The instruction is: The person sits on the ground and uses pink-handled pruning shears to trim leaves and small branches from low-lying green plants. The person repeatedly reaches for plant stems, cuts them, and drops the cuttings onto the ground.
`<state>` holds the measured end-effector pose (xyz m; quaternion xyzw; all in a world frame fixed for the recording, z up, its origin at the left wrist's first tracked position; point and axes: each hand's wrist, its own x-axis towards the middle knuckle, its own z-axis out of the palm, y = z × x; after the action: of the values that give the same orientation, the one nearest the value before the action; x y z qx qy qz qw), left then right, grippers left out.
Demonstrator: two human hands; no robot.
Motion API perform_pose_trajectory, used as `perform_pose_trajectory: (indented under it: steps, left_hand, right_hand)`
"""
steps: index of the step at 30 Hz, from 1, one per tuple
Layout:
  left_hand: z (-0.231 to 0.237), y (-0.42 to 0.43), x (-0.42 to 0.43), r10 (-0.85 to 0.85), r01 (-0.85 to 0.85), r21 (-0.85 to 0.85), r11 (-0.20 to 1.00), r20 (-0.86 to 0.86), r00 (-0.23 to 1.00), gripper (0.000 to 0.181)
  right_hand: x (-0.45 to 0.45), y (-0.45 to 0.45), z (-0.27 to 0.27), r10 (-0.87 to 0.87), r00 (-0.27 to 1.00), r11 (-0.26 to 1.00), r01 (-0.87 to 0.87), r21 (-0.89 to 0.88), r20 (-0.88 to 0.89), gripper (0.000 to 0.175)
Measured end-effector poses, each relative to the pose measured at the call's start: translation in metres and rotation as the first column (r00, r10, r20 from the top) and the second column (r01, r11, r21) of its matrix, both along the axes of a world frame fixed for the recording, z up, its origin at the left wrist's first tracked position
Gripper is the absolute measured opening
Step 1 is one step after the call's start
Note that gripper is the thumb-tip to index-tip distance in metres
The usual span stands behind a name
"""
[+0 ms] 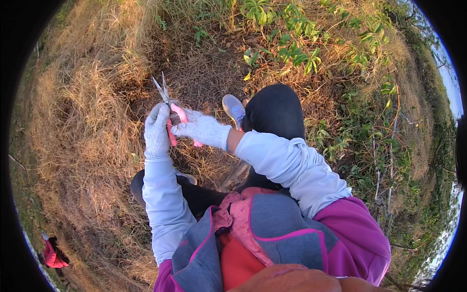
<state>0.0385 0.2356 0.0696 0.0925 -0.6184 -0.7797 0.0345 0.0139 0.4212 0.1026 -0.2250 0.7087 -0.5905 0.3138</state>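
Observation:
Both my hands wear whitish knitted gloves and meet in front of me, left of the raised knee, around a pair of garden snips (pixel 175 116) with pink handles. The two narrow metal blades point away from me and stand apart. My left hand (pixel 157 126) touches the snips near the pivot from the left side; how firmly it grips is hidden. My right hand (pixel 204 128) holds the pink handles from the right, with its thumb across them. A spring shows between the handles.
Dry grass (pixel 87 120) covers the ground at the left. Leafy green plants (pixel 295 40) grow at the upper right, with thin stems (pixel 391 160) at the right. My shoe (pixel 234 107) rests beyond the hands. A person in red (pixel 54 253) is partly visible at the far lower left.

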Motion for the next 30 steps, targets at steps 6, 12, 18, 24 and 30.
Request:
perform_pose_trajectory:
  steps: [6, 12, 18, 24, 30]
  left_hand:
    - [-0.02, 0.053, -0.002, 0.201, -0.212, 0.178, 0.961, 0.073, 0.977, 0.028]
    - [0.022, 0.058, -0.009, 0.221, -0.224, 0.078, 0.971, 0.044, 0.974, 0.03]
    - [0.037, 0.093, -0.04, 0.119, -0.115, -0.049, 0.992, 0.075, 0.99, 0.029]
    - [0.064, 0.147, -0.09, -0.069, 0.051, -0.299, 0.953, -0.051, 0.996, 0.035]
    - [0.066, 0.193, -0.086, -0.36, 0.297, -0.487, 0.821, -0.037, 0.932, 0.054]
  right_hand:
    - [-0.024, 0.034, -0.007, 0.041, 0.996, 0.999, -0.039, -0.024, 0.084, 0.064]
    - [-0.024, 0.024, 0.0, 0.019, 0.909, 0.926, 0.141, -0.35, 0.416, 0.062]
    - [-0.031, 0.046, -0.004, -0.205, 0.929, 0.916, 0.293, -0.274, 0.307, 0.066]
    - [-0.045, 0.08, 0.007, -0.427, 0.812, 0.685, 0.578, -0.443, 0.398, 0.055]
    - [-0.053, 0.124, 0.028, -0.831, 0.554, 0.526, 0.811, -0.258, 0.047, 0.059]
